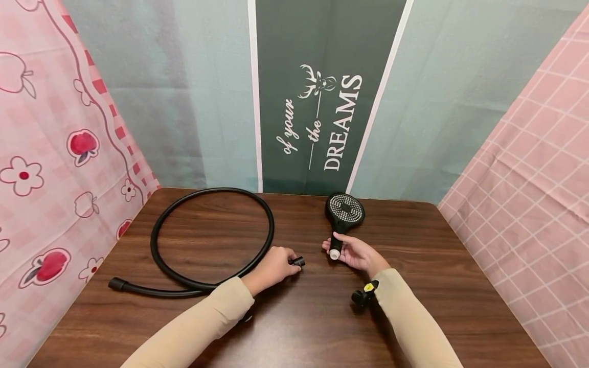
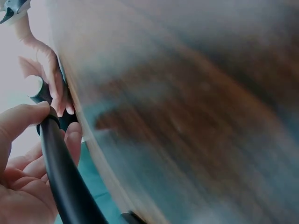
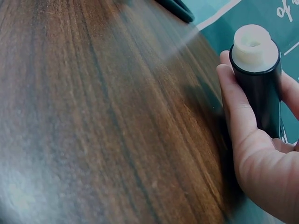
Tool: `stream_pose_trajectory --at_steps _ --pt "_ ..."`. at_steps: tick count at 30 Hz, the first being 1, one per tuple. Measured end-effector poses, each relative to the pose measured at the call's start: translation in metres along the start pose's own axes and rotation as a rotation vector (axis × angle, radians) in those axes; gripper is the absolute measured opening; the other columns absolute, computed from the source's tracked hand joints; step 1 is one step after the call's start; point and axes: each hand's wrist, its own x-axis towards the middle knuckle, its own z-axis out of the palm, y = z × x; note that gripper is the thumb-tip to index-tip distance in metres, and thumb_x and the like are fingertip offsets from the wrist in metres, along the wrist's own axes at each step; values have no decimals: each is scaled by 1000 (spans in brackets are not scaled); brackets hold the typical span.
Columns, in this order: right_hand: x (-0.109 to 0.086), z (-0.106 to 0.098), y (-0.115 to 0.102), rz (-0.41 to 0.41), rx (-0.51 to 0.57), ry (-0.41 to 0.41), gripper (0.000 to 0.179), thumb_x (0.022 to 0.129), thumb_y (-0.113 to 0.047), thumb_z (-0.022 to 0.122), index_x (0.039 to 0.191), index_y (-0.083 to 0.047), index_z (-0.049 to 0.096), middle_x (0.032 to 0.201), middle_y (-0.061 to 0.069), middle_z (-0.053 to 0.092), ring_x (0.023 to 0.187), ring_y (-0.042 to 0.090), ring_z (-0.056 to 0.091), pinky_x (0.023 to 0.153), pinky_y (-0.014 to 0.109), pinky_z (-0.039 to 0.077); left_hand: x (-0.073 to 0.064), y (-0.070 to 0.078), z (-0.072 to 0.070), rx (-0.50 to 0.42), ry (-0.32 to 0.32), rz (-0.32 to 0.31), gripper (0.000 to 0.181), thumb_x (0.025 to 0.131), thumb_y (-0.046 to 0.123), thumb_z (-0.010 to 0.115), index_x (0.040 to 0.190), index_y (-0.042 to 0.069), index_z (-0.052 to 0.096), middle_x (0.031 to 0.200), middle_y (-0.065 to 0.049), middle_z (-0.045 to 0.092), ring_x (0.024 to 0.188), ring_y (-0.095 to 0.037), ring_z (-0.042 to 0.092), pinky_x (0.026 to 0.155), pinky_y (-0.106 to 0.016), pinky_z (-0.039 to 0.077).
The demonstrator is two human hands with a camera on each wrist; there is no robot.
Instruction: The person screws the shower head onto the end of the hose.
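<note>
A long black shower hose (image 1: 155, 240) lies in a wide loop on the left of the table. Near one of its ends my left hand (image 1: 275, 266) pinches it between thumb and fingers, the dark end fitting (image 1: 299, 261) sticking out to the right. My right hand (image 1: 356, 253) holds a black shower head (image 1: 346, 208) by the handle (image 3: 259, 98), thumb on one side and fingers on the other. Its spray face with pale nozzles is turned up, and the white connector (image 3: 252, 44) points toward me. Fitting and connector are apart. Whether the head touches the table I cannot tell.
The hose's other end fitting (image 1: 118, 283) lies at the left of the brown wooden table (image 1: 395, 230). Behind the table hangs a green-grey curtain (image 1: 207, 102) with lettering. Pink cloths (image 1: 543, 168) flank both sides. A black wrist camera (image 1: 361, 297) sits by the right cuff.
</note>
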Motion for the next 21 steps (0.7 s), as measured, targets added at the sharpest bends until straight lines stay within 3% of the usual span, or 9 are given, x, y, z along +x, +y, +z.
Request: stream_pose_trajectory --at_steps 6,13,21 --pt "-1 2 -1 6 3 3 29 108 -23 42 108 -1 60 99 11 76 96 17 74 87 28 58 2 -3 1 -58 21 -3 16 86 17 77 92 3 74 86 -7 74 72 -11 63 65 -24 51" --pt "1 3 -3 19 7 1 28 107 -24 43 105 -2 61 99 11 76 96 17 74 84 27 58 7 -3 0 -173 17 -53 19 86 16 77 97 1 73 92 -12 75 84 -18 69 71 -29 54" --pt "2 9 2 -17 23 53 26 106 -22 48 115 1 56 97 9 76 94 16 74 83 26 58 11 -4 1 -282 23 -97 20 86 14 77 98 -1 73 93 -13 74 82 -16 68 67 -25 54"
